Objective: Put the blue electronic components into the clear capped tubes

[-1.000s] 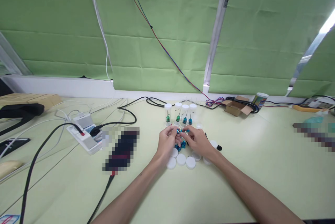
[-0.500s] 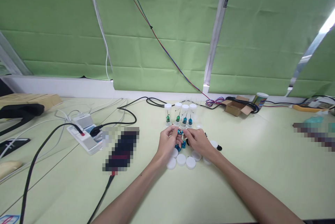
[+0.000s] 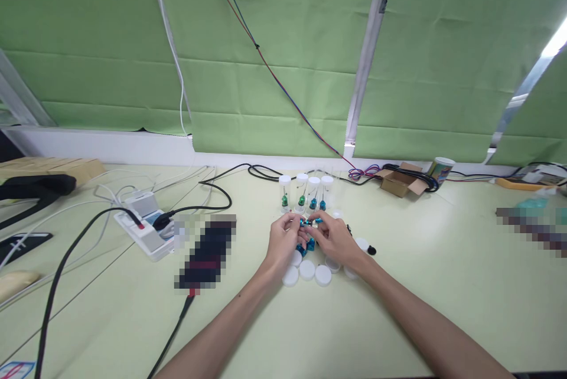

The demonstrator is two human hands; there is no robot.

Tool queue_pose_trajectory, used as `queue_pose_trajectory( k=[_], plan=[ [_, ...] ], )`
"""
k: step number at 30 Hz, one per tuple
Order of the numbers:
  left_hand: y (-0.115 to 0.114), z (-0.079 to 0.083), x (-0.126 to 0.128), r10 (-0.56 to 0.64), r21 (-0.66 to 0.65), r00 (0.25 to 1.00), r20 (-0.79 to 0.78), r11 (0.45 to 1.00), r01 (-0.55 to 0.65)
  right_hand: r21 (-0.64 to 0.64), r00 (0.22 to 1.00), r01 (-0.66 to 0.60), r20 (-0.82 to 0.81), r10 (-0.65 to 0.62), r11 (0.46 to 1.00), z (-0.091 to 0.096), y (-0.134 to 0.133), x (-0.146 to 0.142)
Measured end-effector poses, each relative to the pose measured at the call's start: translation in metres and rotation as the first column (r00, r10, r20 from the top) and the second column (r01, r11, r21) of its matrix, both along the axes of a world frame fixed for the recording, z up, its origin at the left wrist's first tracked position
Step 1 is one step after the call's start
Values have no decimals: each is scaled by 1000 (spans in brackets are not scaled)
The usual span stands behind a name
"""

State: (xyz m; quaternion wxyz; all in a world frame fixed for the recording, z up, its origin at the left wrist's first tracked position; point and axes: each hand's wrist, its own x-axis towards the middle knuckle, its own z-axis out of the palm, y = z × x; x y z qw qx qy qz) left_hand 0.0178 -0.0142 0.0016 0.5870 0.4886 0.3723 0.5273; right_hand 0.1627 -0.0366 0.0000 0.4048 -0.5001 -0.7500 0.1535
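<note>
My left hand (image 3: 283,241) and my right hand (image 3: 335,239) meet at the middle of the pale green table (image 3: 398,284), fingers pinched together on a small shiny blue piece (image 3: 307,223) held between them. More blue pieces (image 3: 308,245) lie just under the hands. Behind them stands a row of clear vials with white caps (image 3: 305,193), holding small green and blue items. Loose white caps (image 3: 306,270) lie on the table in front of my wrists.
A white power strip (image 3: 144,226) with black and white cables lies at the left, beside a blurred dark object (image 3: 206,254). A small cardboard box (image 3: 398,180) and a cup (image 3: 440,168) stand at the back right. Green blinds hang behind.
My right hand's fingers have shifted slightly on the blue piece; both hands stay in the same place.
</note>
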Motion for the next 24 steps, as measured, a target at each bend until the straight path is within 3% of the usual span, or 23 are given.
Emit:
queue_pose_trajectory(
  k=[24],
  plan=[
    [-1, 2, 0, -2, 4, 1000, -17, 1000, 2, 6, 999, 41, 19, -41, 999, -2, 3, 1]
  ],
)
